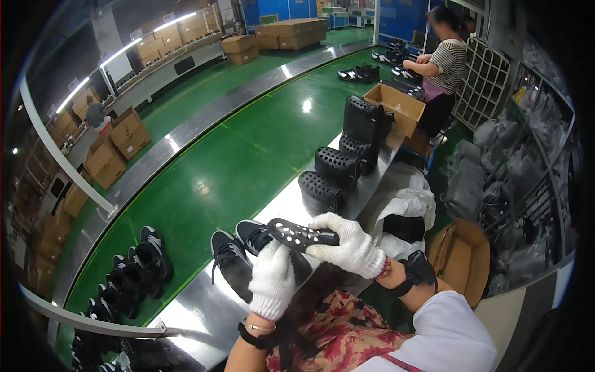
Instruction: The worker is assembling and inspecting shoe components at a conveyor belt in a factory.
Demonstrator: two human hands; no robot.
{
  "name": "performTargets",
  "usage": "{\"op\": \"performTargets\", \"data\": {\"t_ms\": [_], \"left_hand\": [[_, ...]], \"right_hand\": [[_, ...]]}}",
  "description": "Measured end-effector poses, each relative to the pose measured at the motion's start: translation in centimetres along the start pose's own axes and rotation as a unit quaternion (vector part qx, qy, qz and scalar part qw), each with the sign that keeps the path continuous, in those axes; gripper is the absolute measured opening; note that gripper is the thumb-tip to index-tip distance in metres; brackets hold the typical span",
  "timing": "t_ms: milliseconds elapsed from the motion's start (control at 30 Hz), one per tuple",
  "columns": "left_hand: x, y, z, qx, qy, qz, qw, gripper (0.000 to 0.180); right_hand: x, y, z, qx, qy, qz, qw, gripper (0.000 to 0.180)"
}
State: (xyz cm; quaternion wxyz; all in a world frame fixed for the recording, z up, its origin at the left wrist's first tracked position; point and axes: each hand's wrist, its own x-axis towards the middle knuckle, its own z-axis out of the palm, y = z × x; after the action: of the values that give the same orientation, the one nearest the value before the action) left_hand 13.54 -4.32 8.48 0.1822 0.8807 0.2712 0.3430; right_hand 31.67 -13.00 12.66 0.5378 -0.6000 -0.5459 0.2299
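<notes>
Both my hands wear white knit gloves. My right hand [350,245] is closed around one end of a black insole [297,235] dotted with white spots, held above the metal bench [207,307]. Against the lower edge of that insole, my left hand [273,279] has its fingers curled; what they grip, if anything, is hidden. A dark lace-up sneaker [229,257] with a grey toe stands just left of my left hand. Its mate [251,234] sits beyond, partly covered by the insole.
Stacks of black perforated insoles [322,189] stand farther along the bench, before an open cardboard box [396,106]. A white plastic bag [406,201] and another carton [465,260] lie to the right. Sneakers [145,263] line the green conveyor belt [229,161]. A co-worker [443,62] stands ahead.
</notes>
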Motion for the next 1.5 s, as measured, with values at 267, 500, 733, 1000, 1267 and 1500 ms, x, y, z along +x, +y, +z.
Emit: {"op": "performTargets", "data": {"t_ms": [267, 500, 733, 1000, 1267, 1500], "left_hand": [[1.6, -2.8, 1.2, 0.41, -0.015, 0.0, 0.912, 0.028], [2.2, -3.4, -2.1, 0.191, -0.093, -0.144, 0.967, 0.02], [3.0, -3.1, -1.9, 0.175, -0.077, -0.144, 0.971, 0.015], [2.3, -4.3, -2.6, 0.079, -0.049, -0.106, 0.99, 0.017], [1.4, -3.3, -1.7, 0.162, -0.045, -0.062, 0.984, 0.016], [-1.5, -3.1, -2.6, 0.168, -0.035, -0.038, 0.984, 0.028]], "right_hand": [[-1.1, 0.0, -2.2, -0.104, -0.094, 0.022, 0.99, 0.04], [1.4, -0.8, -0.1, -0.133, -0.217, -0.028, 0.967, 0.044], [3.3, 3.7, 7.0, -0.228, -0.198, -0.103, 0.948, 0.029], [4.8, 1.7, 4.0, -0.137, -0.298, 0.042, 0.944, 0.061], [4.1, 7.3, 9.2, -0.26, -0.194, -0.015, 0.946, 0.049], [2.8, 6.8, 9.5, -0.293, -0.198, 0.024, 0.935, 0.04]]}}
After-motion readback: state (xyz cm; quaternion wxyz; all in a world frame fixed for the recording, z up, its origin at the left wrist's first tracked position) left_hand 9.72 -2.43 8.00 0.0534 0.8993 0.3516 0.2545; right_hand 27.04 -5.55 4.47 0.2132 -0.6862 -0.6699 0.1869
